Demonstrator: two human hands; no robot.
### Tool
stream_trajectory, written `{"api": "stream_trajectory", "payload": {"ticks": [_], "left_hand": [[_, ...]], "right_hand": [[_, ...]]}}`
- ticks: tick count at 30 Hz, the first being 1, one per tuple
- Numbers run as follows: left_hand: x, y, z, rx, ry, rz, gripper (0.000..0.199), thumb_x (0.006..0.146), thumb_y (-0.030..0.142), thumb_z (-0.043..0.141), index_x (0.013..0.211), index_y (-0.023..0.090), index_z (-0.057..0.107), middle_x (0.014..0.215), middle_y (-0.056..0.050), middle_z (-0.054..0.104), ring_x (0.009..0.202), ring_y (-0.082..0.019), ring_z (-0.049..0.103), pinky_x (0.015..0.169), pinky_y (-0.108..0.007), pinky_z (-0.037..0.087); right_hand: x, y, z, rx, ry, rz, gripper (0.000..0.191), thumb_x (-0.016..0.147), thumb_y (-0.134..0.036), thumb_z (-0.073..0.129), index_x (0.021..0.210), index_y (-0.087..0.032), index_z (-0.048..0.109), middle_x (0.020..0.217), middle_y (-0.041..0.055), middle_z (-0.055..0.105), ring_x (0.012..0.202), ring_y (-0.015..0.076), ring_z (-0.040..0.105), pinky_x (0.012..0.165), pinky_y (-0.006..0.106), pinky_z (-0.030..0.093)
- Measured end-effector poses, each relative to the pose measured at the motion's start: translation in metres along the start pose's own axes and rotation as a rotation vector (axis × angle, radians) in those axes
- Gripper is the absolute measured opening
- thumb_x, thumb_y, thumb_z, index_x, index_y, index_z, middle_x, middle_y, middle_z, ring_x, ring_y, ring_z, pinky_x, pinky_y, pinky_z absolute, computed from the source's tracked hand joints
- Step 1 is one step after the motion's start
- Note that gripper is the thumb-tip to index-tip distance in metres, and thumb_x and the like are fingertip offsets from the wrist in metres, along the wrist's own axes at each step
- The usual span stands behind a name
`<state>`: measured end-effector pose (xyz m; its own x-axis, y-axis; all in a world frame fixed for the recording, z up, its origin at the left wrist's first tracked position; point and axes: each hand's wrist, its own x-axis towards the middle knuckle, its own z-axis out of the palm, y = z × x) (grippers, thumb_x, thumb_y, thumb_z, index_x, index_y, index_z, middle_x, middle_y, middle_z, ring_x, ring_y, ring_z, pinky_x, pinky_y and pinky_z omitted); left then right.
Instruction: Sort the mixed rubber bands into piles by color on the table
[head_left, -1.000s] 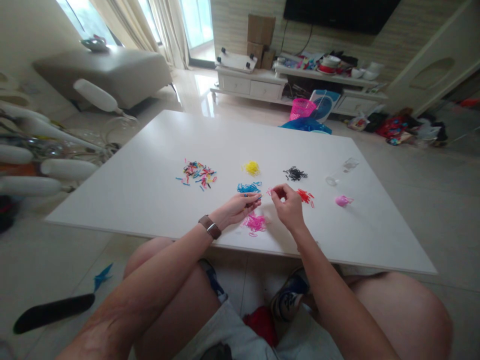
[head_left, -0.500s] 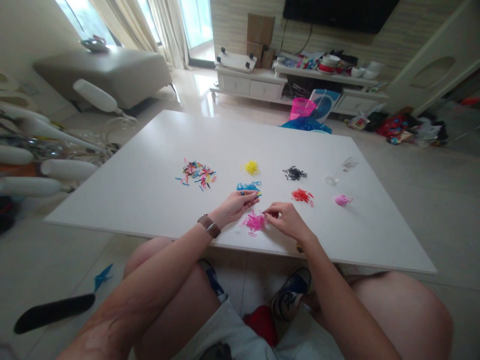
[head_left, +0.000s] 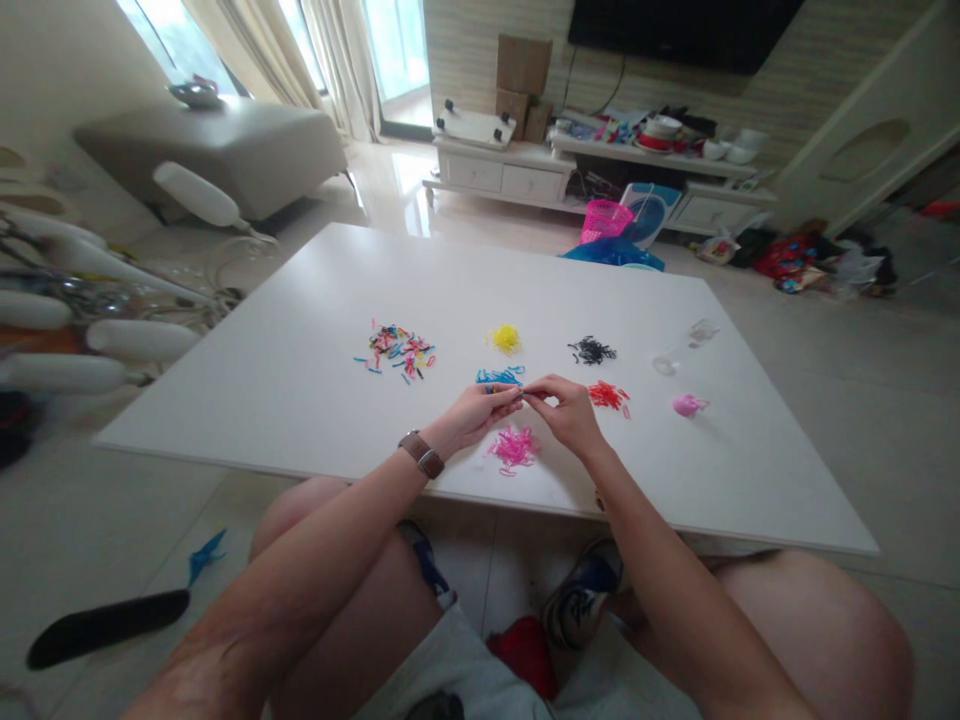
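Left hand: thumb and fingers of the left hand (head_left: 480, 412) pressed together, pinching a small item (head_left: 520, 394); a wristband (head_left: 422, 454) is on this wrist.
Right hand: right hand (head_left: 566, 405) has thumb and forefinger pressed together, tips meeting the left fingertips; whether they also grip the item, cannot tell.
Item location: at the meeting fingertips, above the table (head_left: 420, 265); shape too small to tell.
Blue pile: blue bands (head_left: 499, 376), just beyond the left fingers.
Pink pile: pink bands (head_left: 514, 448), on the near side of the hands.
Red pile: red bands (head_left: 609, 396), beside the right hand.
Far piles: yellow bands (head_left: 506, 339) and black bands (head_left: 592, 350), apart.
Left side: mixed-colour bands (head_left: 397, 350), loosely scattered.
Right side: clear container (head_left: 702, 332) and pink object (head_left: 687, 405).
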<state>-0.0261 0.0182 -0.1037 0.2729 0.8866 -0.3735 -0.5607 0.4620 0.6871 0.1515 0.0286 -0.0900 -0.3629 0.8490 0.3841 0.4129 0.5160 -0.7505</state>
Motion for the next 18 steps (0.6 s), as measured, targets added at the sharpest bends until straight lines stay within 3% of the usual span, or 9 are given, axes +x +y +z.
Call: {"api": "stream_trajectory", "payload": {"ticks": [4,9,14,18], "left_hand": [[0.003,0.009,0.000,-0.095,0.082,0.003,0.016,0.094,0.009,0.058,0.082,0.005,0.070,0.081,-0.011,0.072,0.072,-0.011,0.068,0.078,-0.020,0.056],[0.009,0.029,-0.005,-0.308,0.269,-0.014,0.023,0.098,0.013,0.048,0.091,0.004,0.068,0.072,-0.010,0.069,0.065,-0.013,0.068,0.069,-0.019,0.058],[0.010,0.041,-0.011,-0.405,0.283,-0.011,0.030,0.097,0.019,0.043,0.100,0.002,0.067,0.073,-0.013,0.069,0.069,-0.017,0.071,0.068,-0.023,0.059],[0.009,0.044,-0.015,-0.453,0.250,0.037,0.035,0.095,0.024,0.041,0.101,0.003,0.068,0.081,-0.018,0.071,0.083,-0.023,0.073,0.074,-0.027,0.060]], "right_hand": [[0.024,0.014,0.006,-0.053,0.044,-0.018,0.012,0.086,-0.026,0.065,0.085,-0.019,0.076,0.080,0.0041,0.072,0.074,0.0160,0.065,0.072,0.030,0.051],[0.080,0.053,0.021,-0.100,0.142,0.168,0.014,0.080,-0.028,0.069,0.079,-0.016,0.077,0.078,0.0077,0.075,0.070,0.0189,0.067,0.071,0.033,0.052],[0.118,0.072,0.032,-0.114,0.152,0.209,0.015,0.077,-0.028,0.071,0.078,-0.016,0.078,0.074,0.0085,0.075,0.068,0.0204,0.066,0.071,0.034,0.053],[0.114,0.066,0.029,-0.122,0.117,0.124,0.017,0.077,-0.030,0.071,0.080,-0.015,0.079,0.075,0.0083,0.074,0.064,0.0166,0.062,0.064,0.030,0.049]]}}
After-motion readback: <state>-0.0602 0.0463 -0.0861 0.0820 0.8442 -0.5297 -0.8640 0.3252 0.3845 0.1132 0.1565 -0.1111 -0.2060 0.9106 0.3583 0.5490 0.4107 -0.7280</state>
